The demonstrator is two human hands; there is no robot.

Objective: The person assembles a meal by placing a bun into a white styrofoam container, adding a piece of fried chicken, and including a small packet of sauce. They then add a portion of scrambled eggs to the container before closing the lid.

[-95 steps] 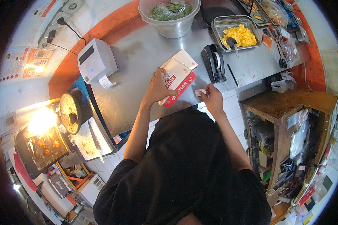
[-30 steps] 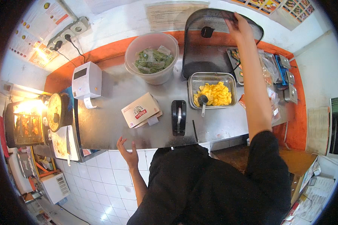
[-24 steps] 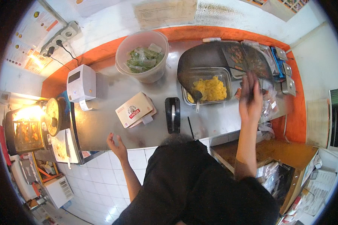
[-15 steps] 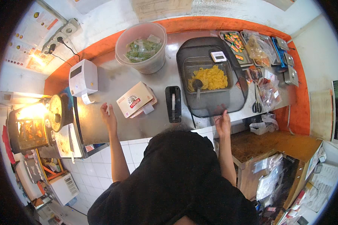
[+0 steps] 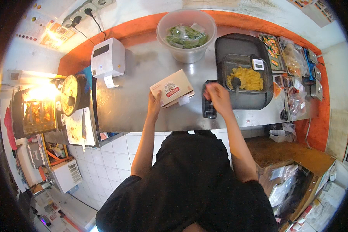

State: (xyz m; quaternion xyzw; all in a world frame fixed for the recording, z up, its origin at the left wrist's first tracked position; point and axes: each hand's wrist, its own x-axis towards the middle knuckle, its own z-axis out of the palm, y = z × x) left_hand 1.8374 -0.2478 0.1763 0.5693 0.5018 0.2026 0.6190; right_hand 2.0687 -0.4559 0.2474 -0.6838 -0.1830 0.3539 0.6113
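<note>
A beige cardboard food box [image 5: 173,88] with a printed round emblem lies on the steel counter. My left hand [image 5: 154,103] grips its left edge, thumb on the top face. A white slip hangs at the box's lower right side. Just right of it stands a long black tape dispenser [image 5: 209,111]. Over that dispenser is my right hand [image 5: 219,97], slightly blurred, its fingers curled together; whatever they pinch is hidden. Beyond my right hand, yellow food [image 5: 248,79] with a dark ladle fills a tray, which sits inside a larger dark tray [image 5: 255,103].
A white label printer [image 5: 108,58] stands at the back left. Behind the box is a clear bucket [image 5: 187,48] of bagged greens. A small white timer [image 5: 258,64] sits on the tray's edge. Scissors [image 5: 284,112] and plastic bags [image 5: 297,104] lie at the right. A lit food warmer [image 5: 38,112] glows far left.
My left hand has moved onto the box and closed on its edge. My right hand has left the dark tray's front edge and moved left to the tape dispenser. The view has shifted left.
</note>
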